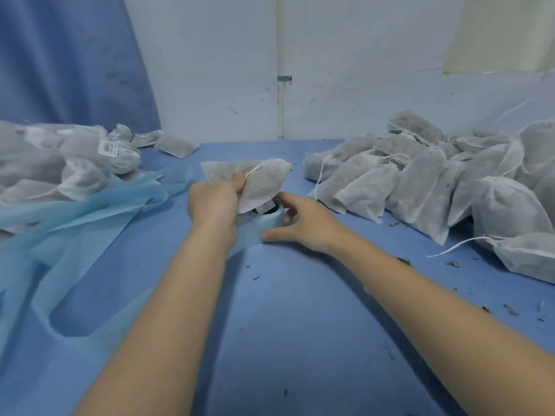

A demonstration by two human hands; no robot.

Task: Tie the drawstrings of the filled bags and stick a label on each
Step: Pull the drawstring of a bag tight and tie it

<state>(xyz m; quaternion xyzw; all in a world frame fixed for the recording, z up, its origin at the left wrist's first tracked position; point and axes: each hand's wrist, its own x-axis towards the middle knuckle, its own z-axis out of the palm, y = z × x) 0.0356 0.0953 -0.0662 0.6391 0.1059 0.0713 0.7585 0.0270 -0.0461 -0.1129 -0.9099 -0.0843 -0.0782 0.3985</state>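
Bag in hand: a flat non-woven pouch [258,178], grey with dark filling showing through, is being held above the table centre, its white drawstring [255,169] trailing across the face; no label is showing on it.
Left hand: the left hand [214,202] is gripping the pouch at its gathered neck, fingers curled round it.
Right hand: the right hand [303,222] is reaching with fingers spread and relaxed, touching the label roll and holding nothing.
Label roll: a pale blue-backed roll [267,219] is lying just under the pouch, its liner [90,217], thin and translucent, trailing leftward in loose folds.
Done pile: bags at left [60,157] are lying bunched; one is showing a printed label [108,147].
Remaining pile: bags at right [435,178] are looking unlabelled, cords loose; judging by size, much is left.
Table: a matte blue surface [285,325] is carrying scattered dry flecks.
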